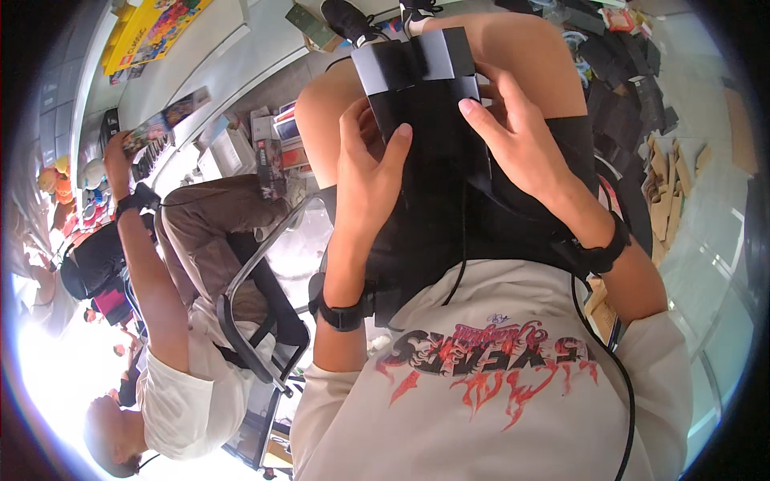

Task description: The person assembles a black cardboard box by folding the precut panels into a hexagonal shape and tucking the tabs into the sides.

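- The black carton point(433, 140) rests over the person's lap between both hands, its flaps point(446, 54) at the far end; its near end blends into the dark shorts point(421, 236).
- The left hand point(367, 172) clasps the left side, thumb on the face, fingers curled around the edge.
- The right hand point(525, 144) holds the right side, thumb near the flaps' fold, fingers partly hidden behind.
- Even, light pressure from both sides probably serves best; squeezing hard could buckle the thin-looking walls.
- Working the flaps along their creases, a thumb near the fold, should avoid tearing.
- The thin black cable point(457, 279) is best kept clear of the near end.
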Motion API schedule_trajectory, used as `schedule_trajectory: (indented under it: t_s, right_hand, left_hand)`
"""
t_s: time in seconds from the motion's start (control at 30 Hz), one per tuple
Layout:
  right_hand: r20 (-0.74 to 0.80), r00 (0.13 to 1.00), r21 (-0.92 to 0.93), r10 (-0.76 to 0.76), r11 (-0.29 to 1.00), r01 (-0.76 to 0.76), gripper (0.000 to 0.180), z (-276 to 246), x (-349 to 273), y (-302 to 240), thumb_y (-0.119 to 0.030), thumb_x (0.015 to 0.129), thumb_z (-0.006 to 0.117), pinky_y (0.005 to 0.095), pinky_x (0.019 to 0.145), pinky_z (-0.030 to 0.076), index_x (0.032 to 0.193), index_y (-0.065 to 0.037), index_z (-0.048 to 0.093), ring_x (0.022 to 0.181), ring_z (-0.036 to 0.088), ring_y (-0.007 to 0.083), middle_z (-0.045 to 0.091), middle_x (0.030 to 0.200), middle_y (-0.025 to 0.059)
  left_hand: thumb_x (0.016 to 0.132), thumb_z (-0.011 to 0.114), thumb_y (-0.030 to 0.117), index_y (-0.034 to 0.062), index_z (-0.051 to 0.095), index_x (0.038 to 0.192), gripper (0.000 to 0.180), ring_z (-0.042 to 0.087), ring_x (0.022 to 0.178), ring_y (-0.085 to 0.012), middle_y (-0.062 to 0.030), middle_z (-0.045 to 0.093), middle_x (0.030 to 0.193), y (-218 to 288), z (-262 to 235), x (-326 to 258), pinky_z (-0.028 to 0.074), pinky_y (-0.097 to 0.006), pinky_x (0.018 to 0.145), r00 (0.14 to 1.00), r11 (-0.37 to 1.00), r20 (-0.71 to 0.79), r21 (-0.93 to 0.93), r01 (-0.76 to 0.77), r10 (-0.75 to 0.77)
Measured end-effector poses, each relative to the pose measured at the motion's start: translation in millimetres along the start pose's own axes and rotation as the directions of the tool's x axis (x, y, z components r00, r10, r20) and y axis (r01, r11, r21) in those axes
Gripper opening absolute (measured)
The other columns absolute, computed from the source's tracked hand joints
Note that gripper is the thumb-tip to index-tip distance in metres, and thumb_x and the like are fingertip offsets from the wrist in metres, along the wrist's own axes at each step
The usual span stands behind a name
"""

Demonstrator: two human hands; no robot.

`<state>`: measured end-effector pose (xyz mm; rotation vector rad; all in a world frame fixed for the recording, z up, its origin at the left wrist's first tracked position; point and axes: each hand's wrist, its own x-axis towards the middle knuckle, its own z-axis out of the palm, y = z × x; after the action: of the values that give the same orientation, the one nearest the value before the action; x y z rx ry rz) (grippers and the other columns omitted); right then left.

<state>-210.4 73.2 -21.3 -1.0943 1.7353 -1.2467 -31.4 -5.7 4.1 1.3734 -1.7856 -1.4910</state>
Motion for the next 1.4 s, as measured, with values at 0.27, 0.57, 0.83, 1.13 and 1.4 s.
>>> schedule_trajectory:
  t_s: [0.27, 0.57, 0.83, 1.13, 1.4]
  right_hand:
    - [-0.056, 0.997, 0.059, -0.048, 0.997, 0.051, 0.047, 0.6, -1.9, 0.4, -0.031, 0.095, 0.059, 0.0364, 0.066, 0.050, 0.125, 0.004, 0.046, 0.076, 0.066, 0.0245, 0.065, 0.089, 0.0189]
    - [-0.324, 0.946, 0.229, -0.024, 0.968, 0.103, 0.039, -35.8, 16.0, 14.6, -0.022, 0.100, 0.053, 0.0208, 0.091, 0.040, 0.130, 0.002, 0.053, 0.100, 0.053, 0.0061, 0.061, 0.113, 0.0030]
    - [-0.354, 0.935, 0.294, -0.020, 0.947, 0.132, 0.032, -31.3, 11.7, 4.7, -0.026, 0.097, 0.058, 0.0221, 0.074, 0.043, 0.112, 0.003, 0.060, 0.081, 0.053, 0.0073, 0.060, 0.091, 0.0028]
    - [-0.162, 0.984, 0.420, 0.067, 0.907, 0.008, 0.041, -27.3, 2.7, -3.7, -0.028, 0.093, 0.065, 0.0227, 0.081, 0.046, 0.117, 0.004, 0.056, 0.091, 0.059, 0.0105, 0.063, 0.103, 0.0084]
    - [-0.056, 0.998, 0.461, 0.033, 0.888, -0.003, 0.037, -25.8, 0.2, -6.7, -0.024, 0.094, 0.062, 0.0240, 0.085, 0.045, 0.119, 0.003, 0.053, 0.095, 0.056, 0.0098, 0.061, 0.106, 0.0072]
  left_hand:
    - [0.093, 0.059, 0.011, -0.0057, 0.045, 0.128, 0.041, 0.057, 0.108, -0.0188, -0.0141, 0.058, 0.117, 5.1, -2.9, -2.8, 0.043, -0.028, 0.096, 0.998, 0.996, -0.014, -0.066, -0.057, 0.056]
    - [0.095, 0.059, 0.022, 0.0032, 0.059, 0.117, 0.029, 0.059, 0.094, -0.0124, -0.0033, 0.064, 0.103, 8.5, -28.1, -2.7, 0.046, -0.026, 0.083, 0.936, 0.882, -0.330, -0.470, -0.049, -0.123]
    - [0.096, 0.061, 0.023, -0.0007, 0.052, 0.116, 0.033, 0.050, 0.086, -0.0066, -0.0002, 0.058, 0.095, 6.0, -20.3, -1.7, 0.038, -0.021, 0.079, 0.926, 0.969, -0.374, -0.211, -0.131, 0.044]
    - [0.086, 0.067, 0.005, -0.0032, 0.043, 0.125, 0.047, 0.052, 0.093, -0.0147, -0.0078, 0.043, 0.118, 1.5, -6.8, -0.9, 0.046, -0.025, 0.080, 0.987, 0.989, -0.078, 0.061, -0.138, 0.142]
    - [0.100, 0.043, 0.031, -0.0031, 0.039, 0.135, 0.049, 0.047, 0.119, -0.0203, -0.0103, 0.041, 0.133, -5.6, -12.3, -0.8, 0.033, -0.034, 0.103, 0.976, 0.941, -0.091, -0.262, -0.215, 0.198]
